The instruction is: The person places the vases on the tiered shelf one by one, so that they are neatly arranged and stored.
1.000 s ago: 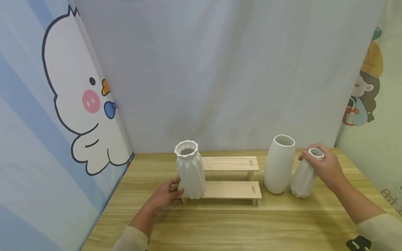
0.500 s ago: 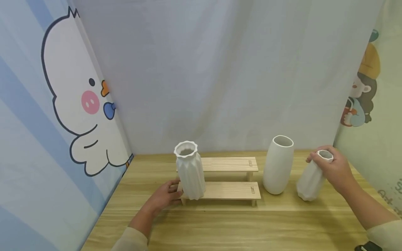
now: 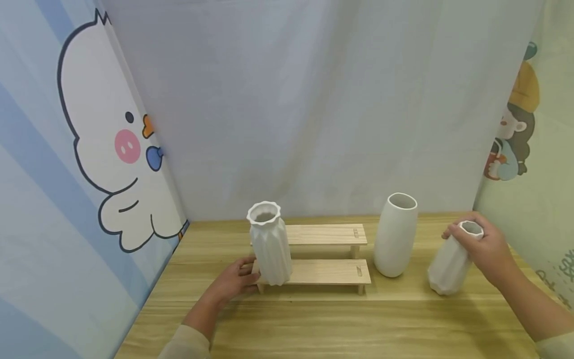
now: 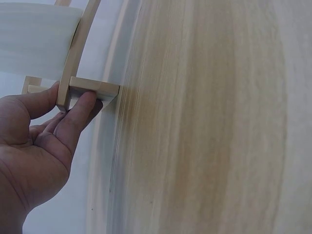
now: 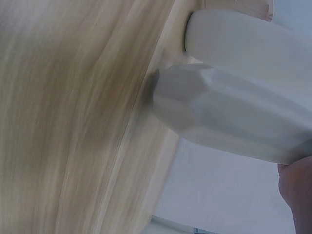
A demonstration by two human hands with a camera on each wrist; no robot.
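My right hand (image 3: 489, 249) grips a small white faceted vase (image 3: 450, 267) round its neck, at the right of the table. The vase leans, its mouth toward the right. In the right wrist view the faceted vase (image 5: 219, 109) has its base close over the wood. My left hand (image 3: 235, 279) pinches the left end of the front wooden riser (image 3: 323, 271), thumb on top and fingers beneath, as the left wrist view of the hand (image 4: 44, 141) shows. A white fluted vase (image 3: 271, 249) with a scalloped rim stands on that riser's left end.
A smooth tall white vase (image 3: 395, 239) stands between the risers and my right hand. Behind the front riser is a second wooden riser (image 3: 327, 234). A grey curtain (image 3: 314, 109) hangs behind the table (image 3: 314, 324), with printed cloths at both sides.
My right hand has carried the small faceted vase rightward and a little toward me, away from the smooth vase. The left hand keeps its place on the riser.
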